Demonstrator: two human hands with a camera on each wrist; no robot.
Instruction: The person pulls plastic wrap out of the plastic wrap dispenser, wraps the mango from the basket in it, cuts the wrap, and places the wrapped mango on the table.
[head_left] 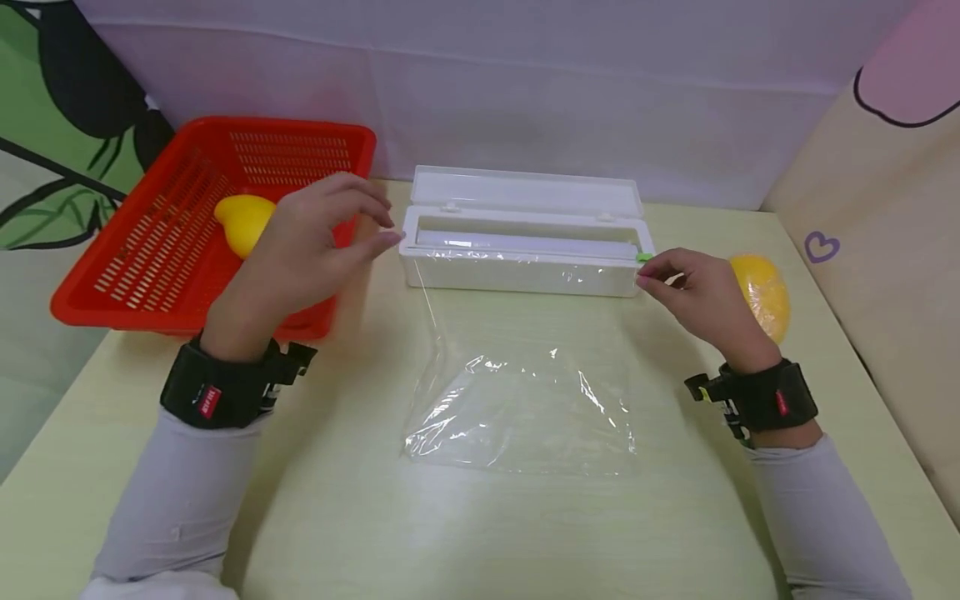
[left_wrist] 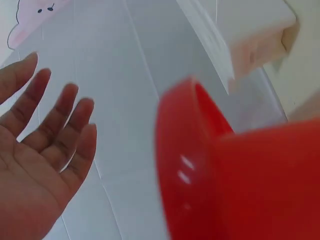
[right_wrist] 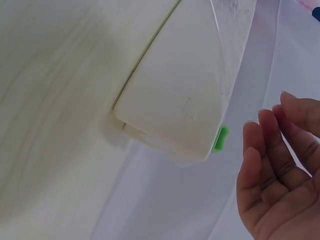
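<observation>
A white cling film dispenser (head_left: 525, 277) lies at the back of the table, its hinged lid (head_left: 525, 185) raised. Clear cling film (head_left: 517, 417) runs from its front and spreads, wrinkled, over the table. By the dispenser's left end is my left hand (head_left: 307, 242), thumb tip close to the corner; the left wrist view shows its fingers spread and loosely bent around nothing. At the other end, the right hand (head_left: 701, 300) has its thumb and forefinger close to the green slider (head_left: 643, 257). Its relaxed fingers (right_wrist: 270, 135) stand apart from the slider in the right wrist view.
A red plastic basket (head_left: 127, 319) stands at the left, under the left forearm's side, with a yellow lemon (head_left: 243, 223) inside. A yellow film-wrapped fruit (head_left: 763, 293) sits just beyond the right hand. A pale cloth wall (head_left: 525, 100) rises behind the table.
</observation>
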